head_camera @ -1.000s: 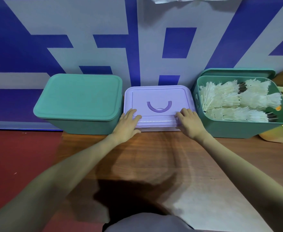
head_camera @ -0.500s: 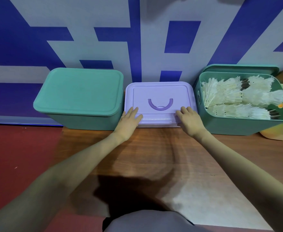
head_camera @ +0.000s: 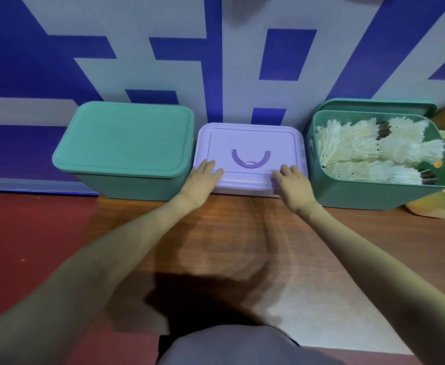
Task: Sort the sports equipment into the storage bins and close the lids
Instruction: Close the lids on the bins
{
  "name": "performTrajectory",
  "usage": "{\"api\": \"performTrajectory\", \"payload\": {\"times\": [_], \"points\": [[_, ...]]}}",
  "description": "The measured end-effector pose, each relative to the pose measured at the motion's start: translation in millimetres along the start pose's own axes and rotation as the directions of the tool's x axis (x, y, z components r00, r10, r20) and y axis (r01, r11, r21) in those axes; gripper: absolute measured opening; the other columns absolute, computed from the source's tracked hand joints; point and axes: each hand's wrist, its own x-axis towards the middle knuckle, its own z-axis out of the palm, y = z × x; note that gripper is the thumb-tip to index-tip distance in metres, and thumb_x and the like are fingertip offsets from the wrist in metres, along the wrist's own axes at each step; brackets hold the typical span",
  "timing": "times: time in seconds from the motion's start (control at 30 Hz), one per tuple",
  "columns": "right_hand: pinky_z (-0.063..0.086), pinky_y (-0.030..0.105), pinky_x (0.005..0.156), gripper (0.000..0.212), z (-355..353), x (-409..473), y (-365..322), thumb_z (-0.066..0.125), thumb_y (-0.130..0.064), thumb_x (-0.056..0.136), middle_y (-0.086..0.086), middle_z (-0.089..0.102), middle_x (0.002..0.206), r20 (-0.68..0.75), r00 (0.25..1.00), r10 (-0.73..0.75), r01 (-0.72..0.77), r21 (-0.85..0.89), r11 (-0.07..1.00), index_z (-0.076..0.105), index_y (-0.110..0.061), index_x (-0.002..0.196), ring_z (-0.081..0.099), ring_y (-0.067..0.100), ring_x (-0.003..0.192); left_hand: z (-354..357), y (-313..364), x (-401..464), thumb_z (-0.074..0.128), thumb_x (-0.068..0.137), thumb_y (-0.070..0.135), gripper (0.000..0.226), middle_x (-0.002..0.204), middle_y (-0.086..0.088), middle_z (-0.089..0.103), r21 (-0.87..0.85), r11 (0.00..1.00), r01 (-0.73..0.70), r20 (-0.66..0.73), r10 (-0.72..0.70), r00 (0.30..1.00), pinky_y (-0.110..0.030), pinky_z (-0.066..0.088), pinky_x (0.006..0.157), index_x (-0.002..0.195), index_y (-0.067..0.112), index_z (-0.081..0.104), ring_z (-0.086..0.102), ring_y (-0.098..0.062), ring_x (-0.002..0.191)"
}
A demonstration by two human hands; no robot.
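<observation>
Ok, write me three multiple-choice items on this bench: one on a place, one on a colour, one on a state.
1. Where does the purple box stand?
A. Between the two green bins
B. At the far left
C. On the floor

2. What colour is the closed bin on the left?
A. Yellow
B. Green
C. Red

3. What state is the bin of shuttlecocks in?
A. Lid closed
B. Tipped over
C. Open on top

Answers: 1 A, a green bin flanks it on each side. 2 B, its lid and walls are green. 3 C, the shuttlecocks show inside and its lid stands behind it.
</observation>
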Motion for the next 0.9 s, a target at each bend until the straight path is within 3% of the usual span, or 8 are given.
{"api": "performTrajectory", "payload": {"times": [0.17,0.3,0.4,0.53,0.67,0.9], "points": [[0.041,0.042,0.069,0.021,-5.8,-5.9,-3.1,0.061,-0.006,0.081,0.014,0.052,0.101,0.008,1.0,0.003,-0.003,0.067,0.998,0.056,-0.005,0.101,0.049,0.034,0.091,-2.6,4.9,-6.8,0.051,0.097,0.01,0.055,0.159,-0.018,0.008,-0.068,0.997,0.034,0.047,-0.031,0.998,-0.044,0.016,0.119,0.147,0.01,0.028,0.01,-0.035,0.147],[0.039,0.04,0.084,0.035,-9.2,-21.0,-3.7,0.06,-0.008,0.076,0.012,0.054,0.11,0.024,1.0,-0.001,-0.002,0.127,0.992,0.056,-0.009,0.111,0.051,0.034,0.102,-12.3,2.0,-11.9,0.052,0.096,0.023,0.061,0.16,-0.019,0.007,-0.15,0.987,0.052,0.08,-0.04,0.996,-0.041,0.016,0.119,0.15,0.012,0.026,0.011,-0.031,0.147],[0.042,0.043,0.084,0.045,-10.5,-45.5,-8.1,0.061,-0.003,0.071,0.019,0.055,0.116,-0.037,0.997,0.073,-0.065,0.185,0.981,0.056,-0.004,0.115,0.053,0.039,0.105,-16.5,3.5,-22.5,0.053,0.095,0.024,0.065,0.16,-0.016,0.01,-0.267,0.962,0.053,0.058,-0.039,0.998,-0.04,0.019,0.117,0.152,0.014,0.022,0.013,-0.029,0.147],[0.045,0.046,0.086,0.053,-18.8,-73.1,-5.7,0.065,0.0,0.068,0.025,0.054,0.117,-0.078,0.98,0.183,-0.162,0.22,0.962,0.053,0.004,0.12,0.052,0.044,0.106,-18.9,8.5,-35.3,0.054,0.094,0.022,0.057,0.154,-0.015,0.027,-0.377,0.926,-0.02,-0.008,0.018,1.0,-0.038,0.026,0.113,0.146,0.01,0.034,0.025,-0.028,0.142],[0.044,0.047,0.087,0.045,-34.4,-93.5,0.8,0.064,-0.003,0.074,0.022,0.053,0.118,-0.161,0.946,0.283,-0.233,0.272,0.934,0.054,0.003,0.118,0.05,0.043,0.106,-24.7,12.2,-36.8,0.057,0.092,0.02,0.052,0.144,-0.011,0.04,-0.434,0.899,-0.067,-0.041,0.054,0.998,-0.038,0.034,0.108,0.141,0.011,0.041,0.038,-0.028,0.133],[0.035,0.047,0.101,0.052,-53.6,-107.8,39.3,0.062,-0.008,0.084,0.025,0.042,0.135,-0.245,0.898,0.366,-0.282,0.318,0.905,0.046,0.003,0.132,0.042,0.043,0.122,-53.1,42.6,-17.2,0.058,0.092,0.019,0.049,0.139,-0.013,0.044,-0.456,0.884,-0.107,-0.103,0.067,0.992,-0.04,0.036,0.105,0.137,0.01,0.043,0.04,-0.03,0.129]]}}
